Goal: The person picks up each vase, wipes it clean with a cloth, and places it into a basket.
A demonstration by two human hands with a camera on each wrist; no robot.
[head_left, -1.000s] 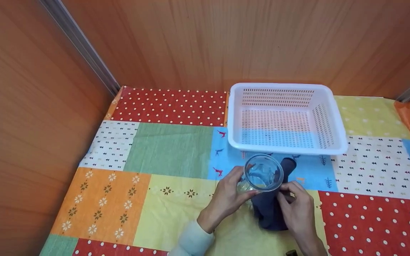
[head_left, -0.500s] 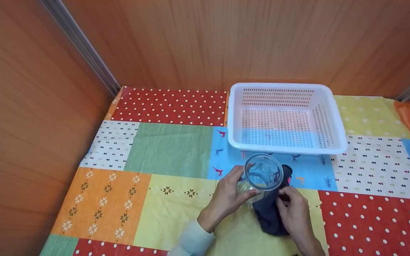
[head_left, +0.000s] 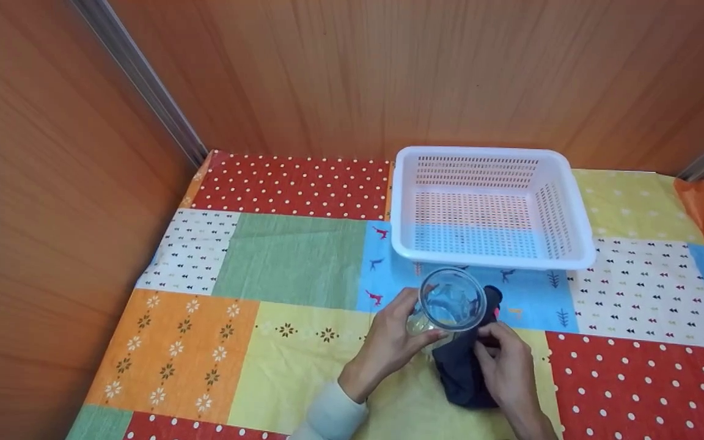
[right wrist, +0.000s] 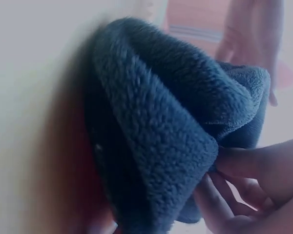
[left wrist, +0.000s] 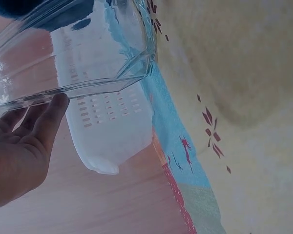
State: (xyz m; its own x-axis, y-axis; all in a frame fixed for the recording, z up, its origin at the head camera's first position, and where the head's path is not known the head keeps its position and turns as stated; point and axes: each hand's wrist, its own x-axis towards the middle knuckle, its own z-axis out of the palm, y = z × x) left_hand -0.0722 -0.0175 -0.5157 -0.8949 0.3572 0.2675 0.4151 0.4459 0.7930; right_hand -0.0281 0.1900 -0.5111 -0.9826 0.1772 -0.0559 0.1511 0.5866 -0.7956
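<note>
My left hand (head_left: 385, 345) grips a clear glass cup (head_left: 450, 302) by its side, thumb near the wide round rim, mouth tilted up toward me. Fingers of the left hand (left wrist: 24, 151) lie along the glass wall in the left wrist view. A dark blue, plush cloth (head_left: 465, 376) hangs against the cup's right side, with a small pinkish spot near its upper end. My right hand (head_left: 508, 360) pinches this cloth between thumb and fingers. In the right wrist view the folded fuzzy cloth (right wrist: 156, 126) fills the middle and hides most of the cup.
Just beyond the hands stands a white perforated plastic basket (head_left: 492, 264). A patchwork cloth (head_left: 303, 263) covers the table. Wood-grain panels (head_left: 352, 79) rise at the back and left, and orange fabric (head_left: 703, 208) lies at the far right edge.
The right hand has shifted slightly down toward me, and the cloth's upper end has dropped beside the cup, revealing a pinkish spot. The left hand and cup stay almost still.
</note>
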